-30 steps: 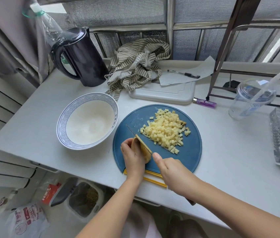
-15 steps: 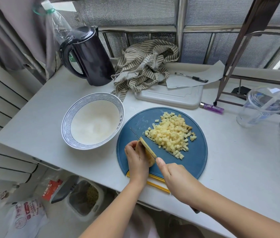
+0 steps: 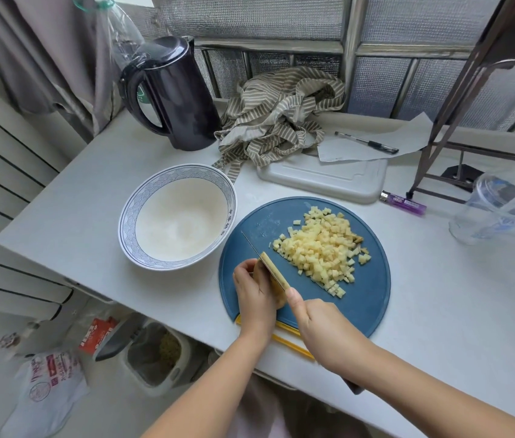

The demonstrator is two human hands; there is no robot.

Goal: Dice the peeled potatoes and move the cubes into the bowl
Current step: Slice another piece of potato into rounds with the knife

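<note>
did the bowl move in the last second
No. The bowl sits just left of the blue cutting board, its rim close to the board's edge, as before; only the camera shifted.

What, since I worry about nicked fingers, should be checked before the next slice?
1. Fingertips of the left hand clear of the thin-bladed knife: cannot tell; it grips the pale yellow potato piece right against the blade.
2. Grip of the right hand on the knife: ok, curled round the handle.
3. Pile of diced potato cubes clear of the cut: ok, heaped right of the blade.
4. White bowl with blue patterned rim ready: ok, empty, left of the round blue cutting board.
5. Board steady: cannot tell; its near edge lies close to the white table's front edge.
</note>
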